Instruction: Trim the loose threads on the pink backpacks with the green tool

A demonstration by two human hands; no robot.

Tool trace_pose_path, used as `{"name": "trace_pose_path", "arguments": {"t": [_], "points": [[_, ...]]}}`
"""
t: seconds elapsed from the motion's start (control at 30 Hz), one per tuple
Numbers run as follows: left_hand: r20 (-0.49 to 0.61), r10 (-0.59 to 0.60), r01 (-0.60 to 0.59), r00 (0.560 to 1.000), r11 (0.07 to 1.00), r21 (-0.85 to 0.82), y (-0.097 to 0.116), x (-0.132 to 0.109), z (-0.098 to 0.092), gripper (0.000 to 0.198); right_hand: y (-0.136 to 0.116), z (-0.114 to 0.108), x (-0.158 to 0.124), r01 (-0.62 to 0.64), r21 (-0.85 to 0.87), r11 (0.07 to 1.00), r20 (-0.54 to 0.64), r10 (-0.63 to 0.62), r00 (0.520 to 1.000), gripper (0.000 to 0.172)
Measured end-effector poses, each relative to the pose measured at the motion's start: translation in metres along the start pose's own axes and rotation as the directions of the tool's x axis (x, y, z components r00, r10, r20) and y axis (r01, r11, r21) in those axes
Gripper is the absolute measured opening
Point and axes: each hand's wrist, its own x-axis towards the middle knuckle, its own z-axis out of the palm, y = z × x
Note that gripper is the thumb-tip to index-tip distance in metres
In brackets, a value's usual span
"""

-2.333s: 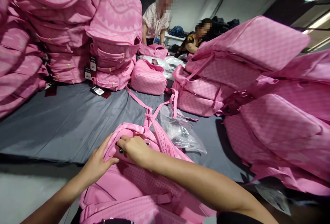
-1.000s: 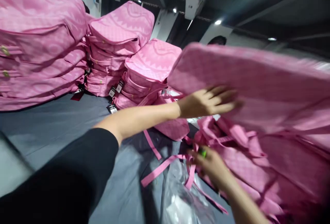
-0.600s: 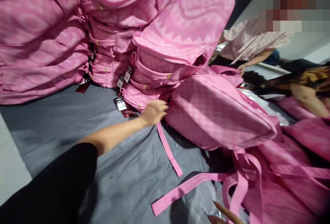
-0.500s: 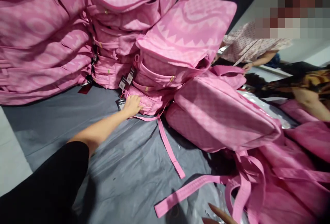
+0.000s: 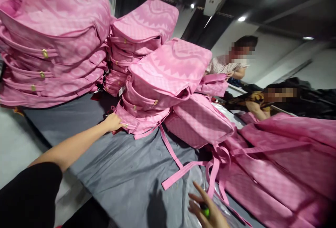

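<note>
Left hand [image 5: 112, 122] touching bottom pink backpack [image 5: 139, 123], grip unclear. Right hand [image 5: 211, 216] over bench [image 5: 123, 172], loosely curled, holding green object [image 5: 205, 211].

I can't make out whether the left hand [image 5: 113, 122] grips the lowest backpack [image 5: 138, 125] of the middle stack or merely rests against it; its fingers blur into the pink folds. The right hand [image 5: 214, 215] is cut off by the bottom edge, and something green [image 5: 206, 212] at its fingers is too covered to name. The backpacks on the right [image 5: 283, 172] run past the right edge. Beyond, bags hide the lower body of the person in the pale shirt [image 5: 219, 66].
</note>
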Motion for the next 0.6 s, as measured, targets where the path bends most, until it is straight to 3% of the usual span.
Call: {"name": "trace_pose_path", "arguments": {"t": [0.2,0.33,0.4,0.47,0.5,0.53,0.57,0.6], "points": [[-0.023,-0.017,0.017,1.0,0.999,0.036,-0.027,-0.133,-0.016,0.054,-0.101,0.059,0.002,0.056,0.222,0.973,0.104,-0.081,0.991,0.099],[-0.074,-0.071,0.078,0.995,0.992,0.095,-0.047,-0.213,-0.045,0.049,-0.133,0.118,0.005,0.02,0.438,0.899,0.18,-0.11,0.978,0.11],[-0.128,-0.083,0.099,0.988,0.987,0.127,-0.038,-0.249,-0.075,0.044,-0.137,0.149,0.007,-0.034,0.513,0.858,0.207,-0.086,0.975,0.113],[-0.272,-0.008,0.052,0.962,0.987,0.155,-0.008,-0.272,-0.11,0.038,-0.138,0.179,0.009,-0.097,0.549,0.83,0.237,-0.044,0.97,0.114],[-0.444,0.109,-0.037,0.889,0.985,0.168,0.013,-0.277,-0.129,0.029,-0.138,0.192,0.01,-0.122,0.561,0.818,0.256,-0.031,0.966,0.114],[-0.597,0.224,-0.111,0.77,0.969,0.22,0.036,-0.275,-0.146,0.025,-0.139,0.205,0.011,-0.143,0.579,0.803,0.276,-0.028,0.961,0.113],[-0.652,0.3,-0.15,0.696,0.949,0.276,0.06,-0.267,-0.161,0.04,-0.141,0.217,0.012,-0.157,0.598,0.786,0.297,-0.035,0.954,0.112],[-0.668,0.333,-0.155,0.665,0.937,0.313,0.081,-0.253,-0.175,0.058,-0.144,0.228,0.014,-0.162,0.619,0.769,0.314,-0.053,0.948,0.11]]}}
